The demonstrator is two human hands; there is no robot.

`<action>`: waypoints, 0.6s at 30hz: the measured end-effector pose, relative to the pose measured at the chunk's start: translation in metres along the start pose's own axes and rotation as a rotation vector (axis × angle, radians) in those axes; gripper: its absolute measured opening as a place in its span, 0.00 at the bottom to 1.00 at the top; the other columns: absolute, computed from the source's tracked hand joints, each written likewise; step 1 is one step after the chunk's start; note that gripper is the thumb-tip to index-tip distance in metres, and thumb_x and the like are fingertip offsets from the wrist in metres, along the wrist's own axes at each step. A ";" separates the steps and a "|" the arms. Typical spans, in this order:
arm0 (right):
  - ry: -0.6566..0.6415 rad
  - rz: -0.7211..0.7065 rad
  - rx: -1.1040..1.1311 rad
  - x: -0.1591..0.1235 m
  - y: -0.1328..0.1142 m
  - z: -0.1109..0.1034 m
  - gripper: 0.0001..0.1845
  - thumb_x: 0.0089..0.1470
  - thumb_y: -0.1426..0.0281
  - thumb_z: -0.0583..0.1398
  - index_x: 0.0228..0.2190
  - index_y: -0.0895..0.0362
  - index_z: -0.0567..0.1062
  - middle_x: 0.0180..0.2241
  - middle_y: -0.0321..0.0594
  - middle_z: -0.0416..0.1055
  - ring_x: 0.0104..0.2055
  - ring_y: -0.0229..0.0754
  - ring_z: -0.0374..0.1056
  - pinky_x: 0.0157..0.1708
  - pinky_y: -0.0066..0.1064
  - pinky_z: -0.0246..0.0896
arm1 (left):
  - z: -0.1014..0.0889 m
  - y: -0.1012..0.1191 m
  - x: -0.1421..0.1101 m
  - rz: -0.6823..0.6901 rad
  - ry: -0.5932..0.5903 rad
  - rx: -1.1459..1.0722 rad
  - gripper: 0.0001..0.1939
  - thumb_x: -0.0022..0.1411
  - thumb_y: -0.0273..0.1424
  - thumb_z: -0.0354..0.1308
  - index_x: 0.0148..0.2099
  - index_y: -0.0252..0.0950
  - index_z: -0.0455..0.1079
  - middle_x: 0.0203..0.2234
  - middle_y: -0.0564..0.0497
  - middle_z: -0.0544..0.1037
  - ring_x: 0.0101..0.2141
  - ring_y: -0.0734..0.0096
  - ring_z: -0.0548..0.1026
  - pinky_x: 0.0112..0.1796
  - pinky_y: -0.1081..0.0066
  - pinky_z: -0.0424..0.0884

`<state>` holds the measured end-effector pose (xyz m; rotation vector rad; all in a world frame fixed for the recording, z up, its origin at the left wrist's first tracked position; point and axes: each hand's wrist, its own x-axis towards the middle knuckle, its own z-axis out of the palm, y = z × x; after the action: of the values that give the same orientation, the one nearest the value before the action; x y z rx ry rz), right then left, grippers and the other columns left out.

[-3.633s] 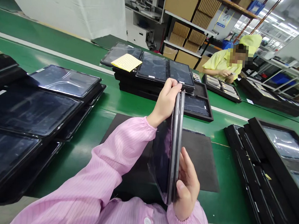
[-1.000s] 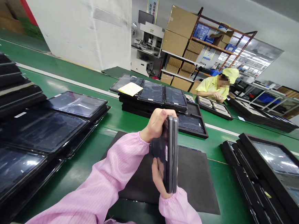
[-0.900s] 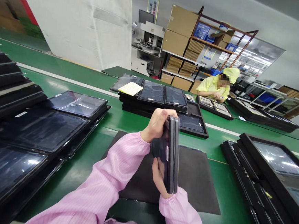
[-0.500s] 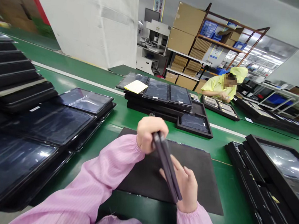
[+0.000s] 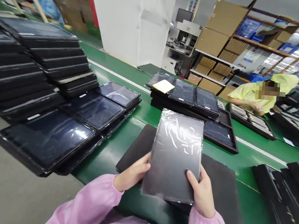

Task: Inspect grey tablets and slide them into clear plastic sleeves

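I hold a dark tablet (image 5: 174, 155) covered in shiny film, flat and face up, above a black mat (image 5: 221, 186) on the green bench. My left hand (image 5: 131, 172) grips its lower left edge, fingers curled under it. My right hand (image 5: 202, 192) grips the lower right corner, thumb on top. Both sleeves are pink.
Black trays with tablets (image 5: 60, 129) are stacked at the left, and taller tray stacks (image 5: 34, 58) rise behind them. More trays (image 5: 184, 94) carry a yellow sheet (image 5: 163, 86) ahead. Black trays (image 5: 282, 195) lie at the right. A person in yellow (image 5: 251, 96) works at the far right.
The tablet was held on edge between both hands; it has now been turned flat, face up. My view has swung to the left.
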<state>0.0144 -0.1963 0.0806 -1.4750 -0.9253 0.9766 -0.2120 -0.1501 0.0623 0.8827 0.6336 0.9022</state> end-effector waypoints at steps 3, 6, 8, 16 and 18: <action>0.044 -0.105 -0.147 0.015 0.004 0.000 0.31 0.41 0.51 0.71 0.43 0.57 0.82 0.46 0.48 0.82 0.50 0.57 0.78 0.51 0.45 0.74 | 0.005 -0.011 0.006 -0.176 -0.026 -0.186 0.35 0.41 0.41 0.78 0.53 0.41 0.75 0.48 0.45 0.82 0.53 0.48 0.77 0.56 0.54 0.70; 0.198 -0.188 -0.208 0.018 0.011 0.007 0.28 0.44 0.49 0.69 0.40 0.58 0.83 0.40 0.48 0.84 0.44 0.55 0.80 0.45 0.43 0.77 | 0.007 -0.020 0.009 -0.159 0.076 -0.244 0.37 0.42 0.32 0.77 0.56 0.39 0.72 0.50 0.45 0.82 0.54 0.52 0.77 0.59 0.54 0.68; 0.344 -0.247 -0.228 0.017 0.016 0.010 0.23 0.46 0.50 0.68 0.34 0.57 0.83 0.34 0.46 0.83 0.36 0.51 0.80 0.38 0.40 0.77 | 0.005 -0.025 0.011 -0.162 0.086 -0.254 0.37 0.42 0.30 0.76 0.56 0.39 0.72 0.51 0.45 0.81 0.55 0.52 0.76 0.59 0.54 0.67; 0.535 -0.789 -0.655 0.006 0.010 0.020 0.04 0.54 0.66 0.68 0.27 0.46 0.79 0.26 0.38 0.79 0.28 0.51 0.75 0.31 0.45 0.71 | 0.000 -0.031 0.011 -0.106 0.083 -0.145 0.31 0.45 0.31 0.73 0.54 0.42 0.75 0.48 0.49 0.83 0.54 0.51 0.76 0.62 0.48 0.63; 0.357 -0.863 -0.631 -0.004 0.013 0.037 0.06 0.54 0.70 0.67 0.30 0.45 0.79 0.26 0.36 0.79 0.27 0.51 0.75 0.28 0.42 0.72 | 0.000 -0.034 0.010 -0.062 0.085 -0.107 0.27 0.45 0.33 0.74 0.51 0.47 0.77 0.45 0.52 0.83 0.52 0.51 0.77 0.60 0.50 0.65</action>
<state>-0.0213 -0.1888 0.0650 -1.4401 -1.4819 -0.2304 -0.1938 -0.1523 0.0315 0.7287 0.6763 0.9124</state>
